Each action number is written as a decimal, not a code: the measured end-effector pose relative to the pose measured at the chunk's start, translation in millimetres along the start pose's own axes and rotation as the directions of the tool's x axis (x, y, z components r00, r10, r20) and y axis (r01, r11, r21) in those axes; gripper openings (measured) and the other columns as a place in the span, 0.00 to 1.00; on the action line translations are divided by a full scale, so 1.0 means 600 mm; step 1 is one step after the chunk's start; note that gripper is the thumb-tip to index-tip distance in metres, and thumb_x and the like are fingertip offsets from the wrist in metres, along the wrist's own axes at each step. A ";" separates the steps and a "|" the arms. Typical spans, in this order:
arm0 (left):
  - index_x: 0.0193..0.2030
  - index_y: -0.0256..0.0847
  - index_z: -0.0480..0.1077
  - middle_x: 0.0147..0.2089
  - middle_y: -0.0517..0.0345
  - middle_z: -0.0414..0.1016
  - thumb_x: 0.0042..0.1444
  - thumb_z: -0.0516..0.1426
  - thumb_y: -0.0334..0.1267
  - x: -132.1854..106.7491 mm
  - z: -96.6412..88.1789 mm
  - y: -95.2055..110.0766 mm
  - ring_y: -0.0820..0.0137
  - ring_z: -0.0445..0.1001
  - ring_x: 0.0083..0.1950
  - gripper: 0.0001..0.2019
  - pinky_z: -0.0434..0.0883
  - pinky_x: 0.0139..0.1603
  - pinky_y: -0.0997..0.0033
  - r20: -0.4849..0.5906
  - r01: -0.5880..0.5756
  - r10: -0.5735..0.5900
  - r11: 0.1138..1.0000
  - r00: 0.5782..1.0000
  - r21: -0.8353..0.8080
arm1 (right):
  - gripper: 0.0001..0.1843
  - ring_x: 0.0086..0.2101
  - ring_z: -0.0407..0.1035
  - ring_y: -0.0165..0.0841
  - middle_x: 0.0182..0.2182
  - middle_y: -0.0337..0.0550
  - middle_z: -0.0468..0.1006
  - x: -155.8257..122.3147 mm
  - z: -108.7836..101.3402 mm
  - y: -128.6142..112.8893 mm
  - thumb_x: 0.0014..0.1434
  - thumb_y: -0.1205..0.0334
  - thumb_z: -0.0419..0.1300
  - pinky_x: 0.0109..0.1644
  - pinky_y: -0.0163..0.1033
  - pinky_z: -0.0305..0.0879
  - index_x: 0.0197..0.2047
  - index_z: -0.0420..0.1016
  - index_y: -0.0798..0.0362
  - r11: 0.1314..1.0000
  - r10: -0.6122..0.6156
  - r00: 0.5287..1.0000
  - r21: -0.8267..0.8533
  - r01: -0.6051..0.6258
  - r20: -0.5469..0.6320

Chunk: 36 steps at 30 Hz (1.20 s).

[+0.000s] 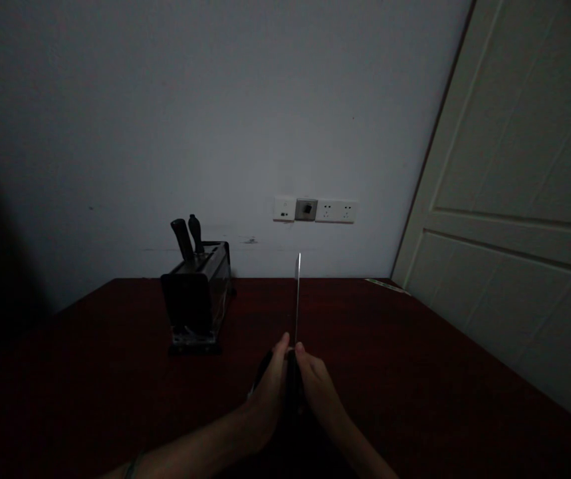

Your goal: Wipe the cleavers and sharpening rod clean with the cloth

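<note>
A knife (298, 299) stands out in front of me near the middle of the table, its thin blade seen edge-on as a bright line. My left hand (269, 389) and my right hand (318, 379) are closed around its dark handle from either side, thumbs near the base of the blade. Most of the fingers and the handle are hidden in shadow. Beyond the left hand shows a dark shape (262, 371) with a light edge, which I cannot make out. Further left stands a knife block (198, 293) with two black handles sticking up.
The dark red table (365, 346) reaches back to a pale wall (205, 120). Sockets and a switch (315, 210) are set in the wall. A narrow strip (387, 287) lies at the back right edge. On the right is a white panelled door (514, 219). The light is dim.
</note>
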<state>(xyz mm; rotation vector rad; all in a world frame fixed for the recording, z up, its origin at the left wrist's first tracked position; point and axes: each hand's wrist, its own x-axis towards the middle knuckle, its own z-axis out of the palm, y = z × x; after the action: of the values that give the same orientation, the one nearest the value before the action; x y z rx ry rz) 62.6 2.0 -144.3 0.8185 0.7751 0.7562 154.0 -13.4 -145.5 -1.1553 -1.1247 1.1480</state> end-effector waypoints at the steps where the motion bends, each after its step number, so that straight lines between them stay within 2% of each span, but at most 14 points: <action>1: 0.23 0.39 0.64 0.16 0.62 0.63 0.45 0.45 0.68 0.001 0.000 0.003 0.74 0.62 0.16 0.30 0.58 0.21 0.74 -0.025 0.029 -0.029 1.000 0.999 0.010 | 0.31 0.18 0.60 0.26 0.16 0.34 0.63 -0.001 -0.001 0.000 0.49 0.33 0.49 0.20 0.32 0.56 0.25 0.69 0.56 0.999 0.038 0.999 0.005 -0.038 0.004; 3: 0.19 0.38 0.62 0.13 0.63 0.60 0.44 0.44 0.69 0.002 0.003 0.011 0.75 0.59 0.14 0.31 0.55 0.17 0.76 -0.079 0.074 -0.072 0.997 0.994 0.025 | 0.34 0.15 0.60 0.27 0.15 0.34 0.64 0.001 -0.004 0.002 0.49 0.31 0.46 0.18 0.32 0.57 0.26 0.71 0.56 0.993 0.115 0.993 0.027 -0.115 0.033; 6: 0.17 0.38 0.60 0.12 0.65 0.56 0.44 0.43 0.70 -0.003 0.006 0.024 0.77 0.55 0.11 0.32 0.51 0.14 0.77 -0.072 0.106 -0.102 0.993 0.992 0.045 | 0.37 0.18 0.66 0.31 0.16 0.40 0.71 0.013 -0.017 0.010 0.50 0.30 0.43 0.22 0.35 0.62 0.29 0.74 0.57 0.982 0.141 0.985 0.109 -0.152 0.098; 10: 0.15 0.39 0.58 0.11 0.66 0.53 0.42 0.40 0.72 -0.007 0.006 0.036 0.79 0.51 0.09 0.34 0.47 0.12 0.77 -0.059 0.162 -0.158 0.984 0.986 0.069 | 0.40 0.23 0.71 0.34 0.22 0.51 0.78 0.032 -0.044 0.016 0.49 0.30 0.43 0.29 0.37 0.65 0.27 0.77 0.60 0.964 0.173 0.985 0.203 -0.172 0.014; 13: 0.14 0.39 0.57 0.10 0.66 0.52 0.43 0.39 0.72 -0.006 0.003 0.041 0.78 0.51 0.08 0.34 0.47 0.11 0.77 0.017 0.149 -0.150 0.987 0.988 0.057 | 0.40 0.20 0.70 0.33 0.20 0.52 0.78 0.037 -0.059 0.009 0.48 0.30 0.43 0.25 0.35 0.62 0.23 0.77 0.60 0.970 0.175 0.983 0.182 -0.163 -0.052; 18: 0.12 0.40 0.56 0.09 0.66 0.50 0.45 0.39 0.71 -0.002 -0.004 0.046 0.78 0.48 0.08 0.34 0.48 0.09 0.77 0.126 0.141 -0.139 0.990 0.982 -0.010 | 0.37 0.16 0.68 0.31 0.14 0.48 0.75 0.030 -0.067 -0.005 0.49 0.31 0.44 0.22 0.34 0.59 0.17 0.73 0.58 0.989 0.099 0.991 0.122 -0.088 -0.089; 21: 0.12 0.40 0.55 0.09 0.66 0.50 0.47 0.38 0.69 -0.001 -0.009 0.049 0.78 0.48 0.08 0.34 0.49 0.09 0.77 0.179 0.138 -0.128 0.990 0.976 -0.043 | 0.36 0.15 0.67 0.30 0.13 0.47 0.74 0.029 -0.068 -0.002 0.50 0.33 0.45 0.22 0.34 0.59 0.17 0.72 0.57 0.995 0.052 0.991 0.096 -0.040 -0.122; 26: 0.11 0.39 0.55 0.09 0.65 0.49 0.50 0.35 0.68 -0.002 -0.015 0.057 0.78 0.47 0.07 0.34 0.49 0.08 0.76 0.277 0.141 -0.107 0.984 0.955 -0.106 | 0.35 0.15 0.67 0.32 0.13 0.47 0.74 0.033 -0.066 0.007 0.52 0.35 0.44 0.22 0.34 0.59 0.18 0.72 0.57 0.999 0.041 0.989 0.033 -0.036 -0.140; 29: 0.11 0.39 0.55 0.08 0.65 0.48 0.50 0.33 0.68 -0.007 -0.015 0.063 0.78 0.47 0.07 0.35 0.48 0.08 0.76 0.328 0.160 -0.104 0.976 0.939 -0.147 | 0.33 0.17 0.68 0.33 0.14 0.47 0.73 0.032 -0.064 0.010 0.54 0.37 0.45 0.23 0.35 0.60 0.19 0.72 0.57 0.997 -0.030 0.987 -0.079 0.018 -0.156; 31: 0.10 0.39 0.54 0.08 0.64 0.47 0.50 0.31 0.67 -0.011 -0.015 0.066 0.78 0.48 0.06 0.36 0.48 0.08 0.76 0.353 0.169 -0.101 0.972 0.930 -0.166 | 0.31 0.21 0.69 0.35 0.16 0.46 0.74 0.030 -0.064 0.013 0.56 0.40 0.46 0.26 0.36 0.61 0.21 0.72 0.57 0.969 -0.139 0.978 -0.224 0.102 -0.156; 34: 0.09 0.40 0.53 0.07 0.64 0.46 0.50 0.29 0.67 -0.013 -0.016 0.070 0.77 0.49 0.06 0.37 0.48 0.07 0.76 0.395 0.175 -0.089 0.967 0.914 -0.186 | 0.26 0.25 0.69 0.37 0.21 0.46 0.75 0.027 -0.066 0.018 0.57 0.44 0.47 0.30 0.38 0.61 0.24 0.73 0.55 0.827 -0.285 0.954 -0.527 0.196 -0.092; 36: 0.09 0.40 0.53 0.07 0.63 0.47 0.51 0.28 0.67 -0.014 -0.018 0.071 0.75 0.50 0.06 0.36 0.48 0.07 0.76 0.424 0.170 -0.069 0.963 0.903 -0.207 | 0.20 0.29 0.70 0.38 0.26 0.47 0.77 0.027 -0.069 0.023 0.57 0.48 0.49 0.34 0.39 0.62 0.28 0.75 0.53 0.707 -0.327 0.945 -0.670 0.228 -0.024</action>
<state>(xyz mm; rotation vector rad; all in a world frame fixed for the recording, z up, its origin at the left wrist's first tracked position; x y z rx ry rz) 37.9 18.7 -111.1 0.6727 0.3395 0.5253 195.3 0.3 -161.5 -1.5034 -1.5966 0.4026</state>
